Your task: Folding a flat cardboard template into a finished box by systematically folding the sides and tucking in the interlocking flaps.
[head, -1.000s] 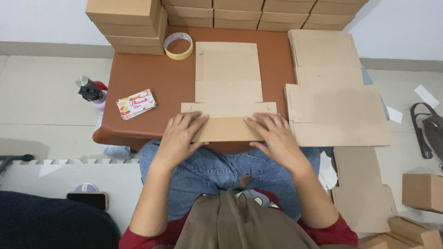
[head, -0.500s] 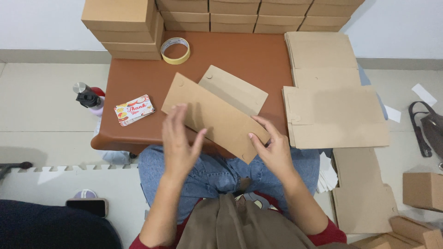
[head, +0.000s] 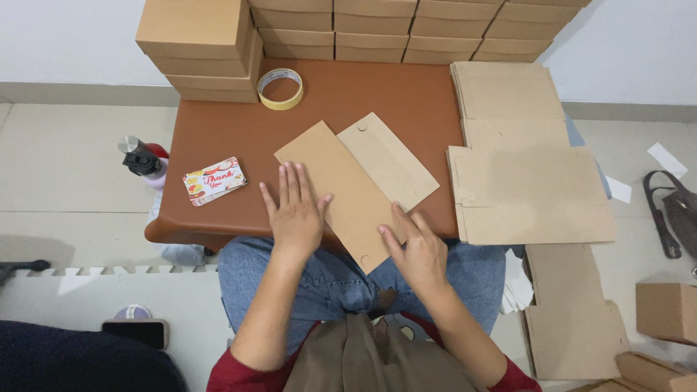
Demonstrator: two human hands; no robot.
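A flat, folded brown cardboard box blank (head: pixel 356 181) lies diagonally on the brown table (head: pixel 239 138), its near corner hanging over the front edge. My left hand (head: pixel 294 210) presses flat on the blank's left part, fingers spread. My right hand (head: pixel 414 247) rests on the blank's lower right edge with the fingers laid on the cardboard. Neither hand closes around it.
A stack of flat cardboard blanks (head: pixel 523 167) covers the table's right side. Assembled boxes (head: pixel 203 43) line the back. A tape roll (head: pixel 281 88), a card pack (head: pixel 213 181), and a bottle (head: pixel 141 161) sit left. More cardboard (head: pixel 573 312) and boxes (head: pixel 668 312) lie on the floor.
The blank was folded flat, then turned from square-on to diagonal. My hands went from gripping its edges in the air to pressing it down on the table.
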